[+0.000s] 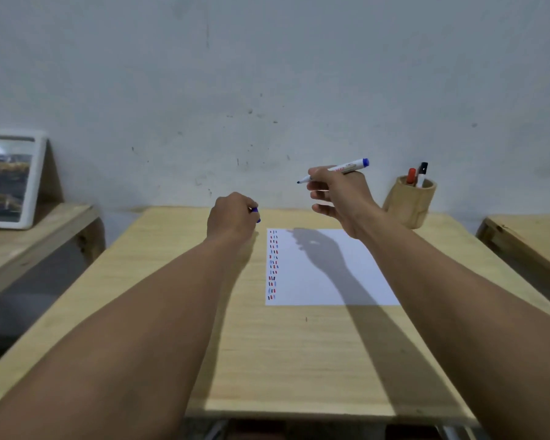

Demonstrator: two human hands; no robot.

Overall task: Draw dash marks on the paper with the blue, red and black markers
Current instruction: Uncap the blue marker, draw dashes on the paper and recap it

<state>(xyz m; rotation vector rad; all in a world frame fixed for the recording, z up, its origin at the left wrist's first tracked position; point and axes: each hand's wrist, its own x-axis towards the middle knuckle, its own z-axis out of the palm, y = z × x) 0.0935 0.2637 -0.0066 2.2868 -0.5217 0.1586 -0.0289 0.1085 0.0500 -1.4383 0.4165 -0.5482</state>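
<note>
The counter is a pale wood-grain board, and most of its near half lies bare apart from the shadows of the two forearms. The paper — a flat white sheet — lies right of centre toward the far edge, with a strip of bare wood between it and the right edge. Down its left margin runs a narrow band of short dash marks in red, black and blue; the rest of the sheet is blank, crossed by the shadow of a hand.

The right hand hovers above the far right part of the paper, its fingers clamped on the blue marker, which is uncapped, white-barrelled, roughly level, and clear of the sheet, its tip pointing left. The left hand hangs over the counter just left of the paper's far left corner, fingers curled together around a small blue cap, of which only a sliver shows.

At the far right corner stands a round wooden cup, just beyond the right hand, holding the red marker and the black marker upright. Behind the far edge rises a scuffed grey wall. Separate wooden surfaces flank the counter across gaps — the left one carries a white-framed picture leaning back, the right one shows only its corner.
</note>
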